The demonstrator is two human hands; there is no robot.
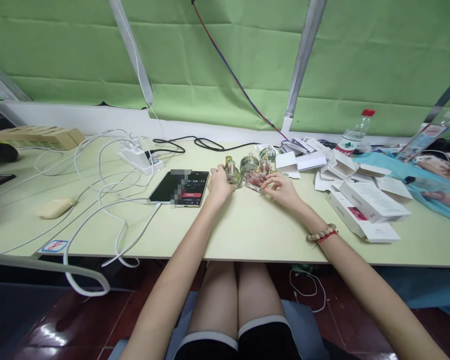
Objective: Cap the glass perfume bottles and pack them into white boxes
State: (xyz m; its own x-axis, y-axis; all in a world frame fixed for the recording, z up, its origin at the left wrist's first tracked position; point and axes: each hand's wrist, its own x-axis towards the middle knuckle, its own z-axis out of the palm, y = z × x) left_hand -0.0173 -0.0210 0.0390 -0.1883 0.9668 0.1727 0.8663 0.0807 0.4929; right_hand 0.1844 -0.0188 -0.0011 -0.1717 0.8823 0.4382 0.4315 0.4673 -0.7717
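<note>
Worktop [243, 230] carries, at your far left, yellowish boxes [41, 136] and, nearer you, a small cream case [56, 208]. To the right of these, white cables run to a power strip [135, 158]. Next lies a phone [195, 186] displaying a timer.

Your left hand [219, 182] is beside the phone, its fingers curled at the left side of a small greenish bottle group [232, 178]. Gold and silver caps show above it; you cannot tell from this view how firmly the fingers grip.

The main bottle cluster [249, 164] stands just to the right, between your hands. At its near edge, a pinkish glass bottle [254, 180] sits by your right hand [279, 189]. The fingers there are bent and slightly spread, thumb below, at the bottle's right edge; whether they pinch it cannot be told.

Handling: treat the glass as stiff, smooth, probably slippery and liable to chip. Expect modest weight, concentrated low in the body. Take hold of the wide body from 2 opposite sides; avoid lifting by the cap, which may come loose. Keep neighbouring bottles from knocking together.

Further right are opened white cartons [375, 200], a red-capped water bottle [354, 137] and blue plastic sheeting [438, 187].
</note>
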